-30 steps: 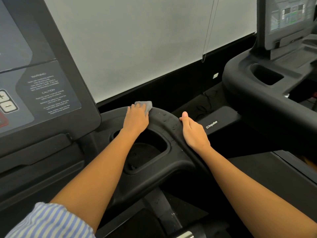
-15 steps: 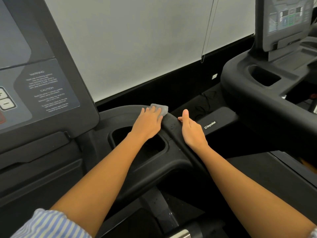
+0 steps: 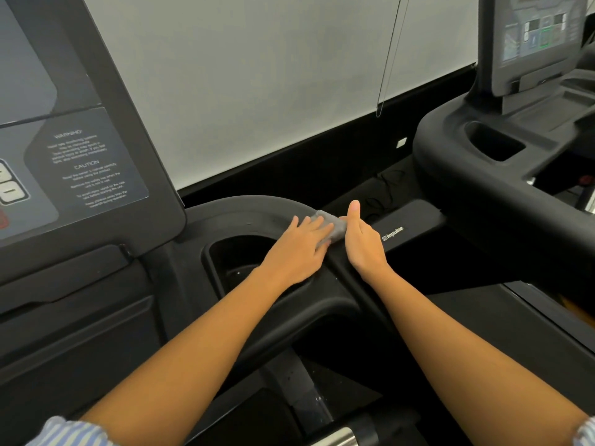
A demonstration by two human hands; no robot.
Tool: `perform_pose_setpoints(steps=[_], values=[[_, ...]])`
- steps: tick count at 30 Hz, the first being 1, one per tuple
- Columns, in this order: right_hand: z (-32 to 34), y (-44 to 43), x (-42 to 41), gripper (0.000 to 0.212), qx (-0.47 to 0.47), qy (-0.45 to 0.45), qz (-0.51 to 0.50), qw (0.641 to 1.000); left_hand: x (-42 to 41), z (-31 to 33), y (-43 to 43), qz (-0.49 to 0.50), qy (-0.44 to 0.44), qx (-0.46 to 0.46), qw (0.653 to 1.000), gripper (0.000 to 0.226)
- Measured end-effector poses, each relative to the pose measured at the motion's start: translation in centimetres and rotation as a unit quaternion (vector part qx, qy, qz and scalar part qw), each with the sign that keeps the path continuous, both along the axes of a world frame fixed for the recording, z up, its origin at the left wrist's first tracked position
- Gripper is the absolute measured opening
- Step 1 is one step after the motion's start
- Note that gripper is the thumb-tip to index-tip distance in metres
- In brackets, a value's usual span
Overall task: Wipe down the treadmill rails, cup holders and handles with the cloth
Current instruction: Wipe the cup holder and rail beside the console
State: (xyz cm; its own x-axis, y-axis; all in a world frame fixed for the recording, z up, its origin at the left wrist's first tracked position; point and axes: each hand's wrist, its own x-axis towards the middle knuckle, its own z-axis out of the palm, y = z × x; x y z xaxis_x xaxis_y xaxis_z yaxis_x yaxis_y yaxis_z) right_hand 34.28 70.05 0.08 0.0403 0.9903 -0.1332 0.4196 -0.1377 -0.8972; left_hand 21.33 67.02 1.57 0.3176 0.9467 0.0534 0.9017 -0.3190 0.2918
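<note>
A small grey cloth (image 3: 335, 226) lies flat on the black rim of the treadmill's right cup holder (image 3: 244, 262). My left hand (image 3: 301, 251) presses on it with fingers spread, covering most of it. My right hand (image 3: 362, 241) rests on the outer edge of the same black rail (image 3: 351, 284), thumb up, its fingers curled over the far side and touching the cloth's right end. The console panel (image 3: 74, 162) with warning text rises at the left.
A black motor cover with the Impulse logo (image 3: 399, 231) lies just right of my hands. A second treadmill with its own cup holder (image 3: 492, 144) and screen (image 3: 541, 33) stands at the right. A white wall with a hanging cord (image 3: 388, 75) is behind.
My left hand has slid the cloth rightward along the cup holder rim until it meets my right hand, which has stayed on the rail.
</note>
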Motion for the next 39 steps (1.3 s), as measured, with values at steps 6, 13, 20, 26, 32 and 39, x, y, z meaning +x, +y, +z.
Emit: perform_pose_setpoints(steps=[6, 13, 20, 26, 32, 39], values=[[-0.2, 0.2, 0.1, 0.069, 0.0, 0.035, -0.015, 0.999, -0.3, -0.9, -0.6, -0.018, 0.07, 0.018, 0.997, 0.047], [-0.3, 0.1, 0.3, 0.068, 0.002, 0.041, -0.017, 0.999, 0.9, -0.8, 0.1, 0.063, 0.127, 0.036, 0.989, 0.047], [0.0, -0.3, 0.1, 0.065, 0.006, 0.051, 0.005, 0.999, 1.4, -0.4, -3.8, -0.066, 0.006, 0.033, 0.997, 0.045], [1.5, -1.3, 1.3, 0.051, -0.003, 0.24, -0.049, 0.97, 1.3, 0.8, -5.4, 0.146, -0.367, -0.043, 0.918, 0.024], [2.6, -6.6, -0.6, 0.032, -0.017, 0.27, 0.139, 0.953, 1.2, 2.6, -6.4, 0.167, -0.579, -0.136, 0.787, 0.027], [3.5, -5.0, 0.7, 0.045, 0.107, 0.031, 0.179, 0.977, -1.6, 2.9, -7.7, 0.17, -0.459, -0.085, 0.868, 0.029]])
